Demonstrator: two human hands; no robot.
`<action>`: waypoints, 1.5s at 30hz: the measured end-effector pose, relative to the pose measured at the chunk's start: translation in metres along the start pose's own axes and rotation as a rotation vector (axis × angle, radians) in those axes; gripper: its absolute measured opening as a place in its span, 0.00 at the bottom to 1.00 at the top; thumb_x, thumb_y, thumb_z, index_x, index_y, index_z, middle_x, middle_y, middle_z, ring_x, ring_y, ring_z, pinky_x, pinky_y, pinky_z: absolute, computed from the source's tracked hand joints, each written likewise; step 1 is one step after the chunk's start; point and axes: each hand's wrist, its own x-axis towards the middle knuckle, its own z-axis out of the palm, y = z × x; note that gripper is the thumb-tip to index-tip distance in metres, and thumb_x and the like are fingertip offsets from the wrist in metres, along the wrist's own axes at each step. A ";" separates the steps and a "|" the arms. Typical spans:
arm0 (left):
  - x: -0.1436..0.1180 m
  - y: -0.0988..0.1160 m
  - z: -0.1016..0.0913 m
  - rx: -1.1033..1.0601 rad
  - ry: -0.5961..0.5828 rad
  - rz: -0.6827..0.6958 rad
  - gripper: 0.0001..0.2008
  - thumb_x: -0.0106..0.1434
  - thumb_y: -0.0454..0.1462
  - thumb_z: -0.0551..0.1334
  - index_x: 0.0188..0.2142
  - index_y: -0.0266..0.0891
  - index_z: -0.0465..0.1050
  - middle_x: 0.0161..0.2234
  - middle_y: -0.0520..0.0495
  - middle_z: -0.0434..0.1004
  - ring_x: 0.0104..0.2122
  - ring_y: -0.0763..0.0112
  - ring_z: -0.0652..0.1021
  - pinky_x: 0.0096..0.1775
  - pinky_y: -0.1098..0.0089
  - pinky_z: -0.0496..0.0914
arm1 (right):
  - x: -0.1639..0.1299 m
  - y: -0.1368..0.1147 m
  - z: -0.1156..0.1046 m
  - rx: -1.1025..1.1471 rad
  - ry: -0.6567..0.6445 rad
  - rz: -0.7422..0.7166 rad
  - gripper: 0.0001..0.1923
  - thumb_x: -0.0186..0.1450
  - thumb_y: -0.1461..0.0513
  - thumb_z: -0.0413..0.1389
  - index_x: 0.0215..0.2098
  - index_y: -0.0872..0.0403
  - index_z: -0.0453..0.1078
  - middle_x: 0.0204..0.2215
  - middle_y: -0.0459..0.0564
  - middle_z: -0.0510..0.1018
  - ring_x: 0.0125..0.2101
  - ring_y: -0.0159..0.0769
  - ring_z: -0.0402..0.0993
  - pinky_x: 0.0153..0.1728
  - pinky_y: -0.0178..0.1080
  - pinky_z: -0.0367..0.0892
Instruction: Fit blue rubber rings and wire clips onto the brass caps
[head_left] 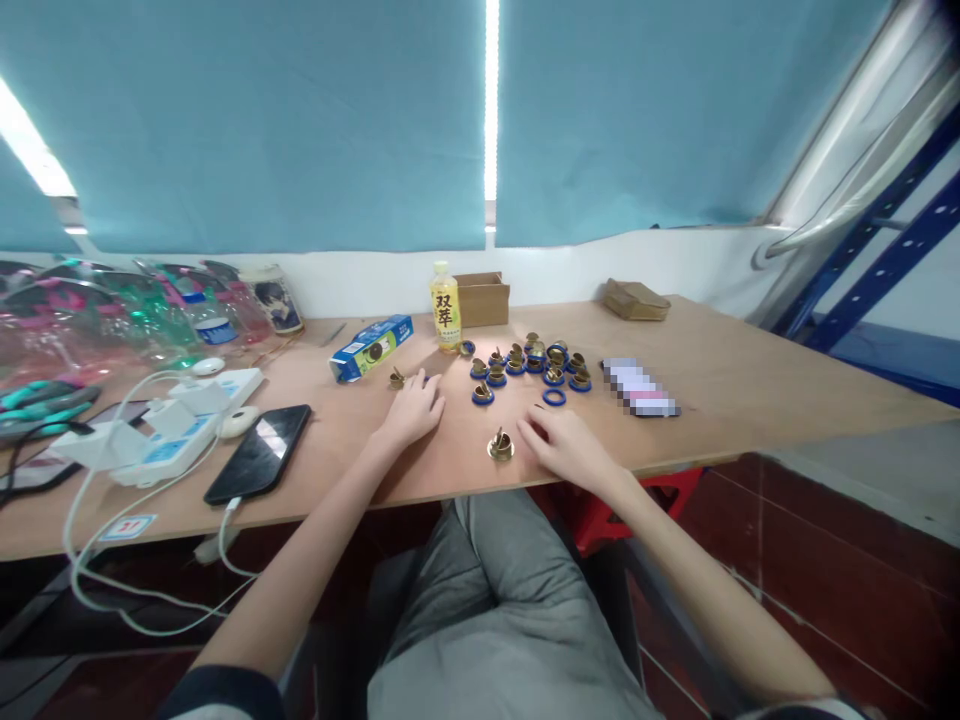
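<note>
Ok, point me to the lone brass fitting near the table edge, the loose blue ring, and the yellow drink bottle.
Brass fitting (500, 445), head view, on its round base, just left of the right hand (568, 446).
Loose blue ring (554, 397), head view, on its near rim.
Yellow drink bottle (445, 310), head view, on the label.

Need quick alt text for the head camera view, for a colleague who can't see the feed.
A seated person's left hand and right hand rest on a wooden table, a brass fitting lying between them. Beyond sit more brass fittings with blue rings, a yellow bottle, and a phone at left.
</note>
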 end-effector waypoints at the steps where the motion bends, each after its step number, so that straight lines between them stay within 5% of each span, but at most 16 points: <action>1: 0.002 -0.001 0.000 -0.014 -0.017 0.004 0.16 0.70 0.40 0.62 0.55 0.38 0.70 0.54 0.41 0.74 0.47 0.58 0.79 0.47 0.54 0.76 | -0.001 -0.003 0.002 0.020 -0.001 -0.021 0.16 0.72 0.60 0.50 0.25 0.53 0.62 0.23 0.47 0.73 0.26 0.35 0.69 0.28 0.36 0.51; 10: -0.001 -0.001 -0.013 -0.207 -0.082 0.008 0.15 0.71 0.40 0.62 0.54 0.39 0.71 0.54 0.41 0.74 0.47 0.59 0.78 0.47 0.55 0.76 | -0.019 -0.009 0.027 0.185 0.023 -0.050 0.09 0.71 0.63 0.50 0.31 0.52 0.63 0.22 0.44 0.73 0.23 0.34 0.72 0.26 0.34 0.58; 13: -0.023 0.021 -0.021 -0.290 -0.080 0.031 0.15 0.71 0.40 0.62 0.54 0.38 0.71 0.53 0.41 0.74 0.46 0.60 0.79 0.46 0.55 0.76 | -0.024 -0.009 0.033 0.220 0.046 -0.041 0.02 0.71 0.62 0.51 0.39 0.53 0.63 0.23 0.42 0.74 0.24 0.34 0.74 0.27 0.33 0.61; 17: -0.062 0.058 -0.030 -0.418 -0.082 0.130 0.07 0.68 0.34 0.62 0.44 0.41 0.76 0.38 0.48 0.83 0.33 0.68 0.82 0.37 0.69 0.77 | -0.024 -0.012 0.039 0.223 0.084 -0.028 0.09 0.69 0.60 0.55 0.45 0.55 0.63 0.24 0.42 0.74 0.24 0.34 0.74 0.27 0.33 0.63; 21: -0.085 0.080 -0.036 -0.487 -0.021 0.156 0.08 0.69 0.35 0.60 0.46 0.44 0.74 0.37 0.50 0.83 0.35 0.67 0.82 0.36 0.71 0.76 | -0.023 -0.013 0.045 0.177 0.124 -0.046 0.11 0.68 0.60 0.56 0.47 0.56 0.67 0.29 0.46 0.76 0.28 0.37 0.74 0.30 0.35 0.64; 26: -0.088 0.083 -0.034 -0.466 0.086 0.116 0.14 0.65 0.38 0.64 0.51 0.41 0.72 0.50 0.39 0.78 0.52 0.52 0.76 0.53 0.54 0.71 | -0.026 -0.014 0.050 0.080 0.177 -0.048 0.12 0.68 0.60 0.55 0.48 0.56 0.69 0.36 0.53 0.76 0.36 0.44 0.73 0.37 0.41 0.66; 32: -0.091 0.084 -0.029 -0.502 0.052 0.129 0.11 0.62 0.35 0.67 0.45 0.44 0.75 0.42 0.47 0.83 0.43 0.58 0.81 0.46 0.61 0.75 | -0.029 -0.014 0.051 -0.008 0.200 -0.088 0.15 0.69 0.61 0.54 0.52 0.57 0.69 0.44 0.59 0.76 0.45 0.52 0.69 0.47 0.49 0.64; 38: -0.090 0.089 -0.034 -0.554 0.194 0.023 0.12 0.66 0.38 0.64 0.49 0.42 0.71 0.45 0.45 0.82 0.36 0.63 0.83 0.42 0.63 0.76 | -0.031 -0.014 0.048 -0.009 0.163 -0.170 0.10 0.68 0.62 0.55 0.48 0.54 0.70 0.41 0.53 0.78 0.43 0.46 0.70 0.45 0.44 0.65; 45: -0.092 0.103 -0.033 -0.602 0.165 0.066 0.12 0.64 0.38 0.67 0.47 0.43 0.73 0.43 0.48 0.83 0.37 0.64 0.84 0.42 0.66 0.77 | -0.033 -0.014 0.046 -0.018 0.120 -0.231 0.05 0.69 0.63 0.54 0.42 0.54 0.71 0.40 0.53 0.79 0.42 0.45 0.71 0.46 0.45 0.64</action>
